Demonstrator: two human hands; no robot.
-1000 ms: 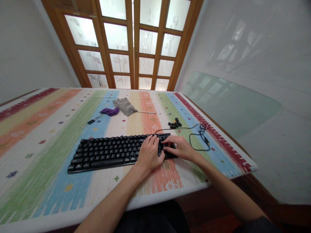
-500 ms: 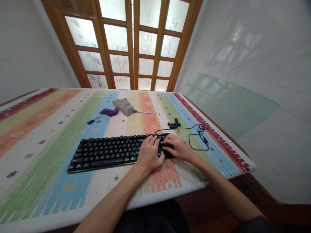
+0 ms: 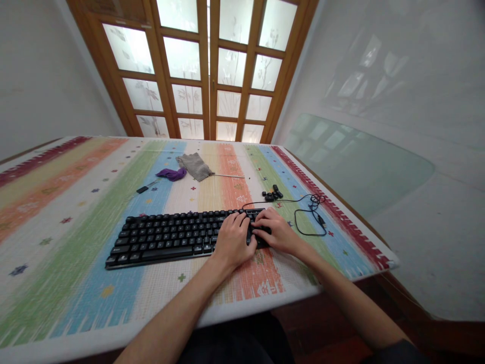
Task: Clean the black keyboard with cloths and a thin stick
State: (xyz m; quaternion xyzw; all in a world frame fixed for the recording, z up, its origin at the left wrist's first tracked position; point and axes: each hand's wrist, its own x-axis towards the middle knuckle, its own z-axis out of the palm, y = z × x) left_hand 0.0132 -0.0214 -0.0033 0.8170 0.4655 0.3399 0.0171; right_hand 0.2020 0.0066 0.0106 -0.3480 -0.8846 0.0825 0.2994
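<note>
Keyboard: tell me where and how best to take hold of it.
The keyboard is probably best gripped by its left short end, coming from the left: that edge lies exposed, while the left hand and right hand cover parts toward its right end. It lies long and flat, so supporting both ends would likely be steadier.

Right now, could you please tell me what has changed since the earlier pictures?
The right hand has shifted slightly toward the left hand, over the keyboard; no clear grasp or release shows. The left hand, keyboard, loose black keycaps, purple cloth and gray cloth stayed put.
</note>
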